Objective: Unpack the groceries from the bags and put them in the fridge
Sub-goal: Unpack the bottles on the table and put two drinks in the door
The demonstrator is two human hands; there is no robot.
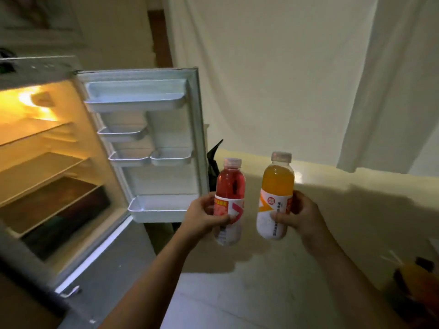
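Pale walls and a white curtain (392,79) close off the dim room ahead of us, with a light floor (237,293) below. We hold two drink bottles upright side by side, a small gap between them, in front of the opened fridge. Our left hand (204,217) grips the red bottle (229,186) around its label, thumb across the front and fingers curled behind; the bottle has a clear cap and pinkish-red liquid. Our right hand (299,214) grips the orange bottle (276,184) the same way, around the lower half of its white and orange label. The orange bottle sits slightly higher than the red one.

Just left of the red bottle stands the open fridge door (152,143), swung wide, with white door shelves: one broad shelf at the top, smaller ones in the middle, and a broad bottom door shelf (154,208) near our left hand. Farther left we see the fridge (42,162) interior, lit warm yellow, with several glass shelves and a dark drawer at the bottom.

Behind the door edge something dark (213,160) pokes up; we cannot tell what it is. At the lower right edge lies a blurred orange and dark object (413,279), also unclear.
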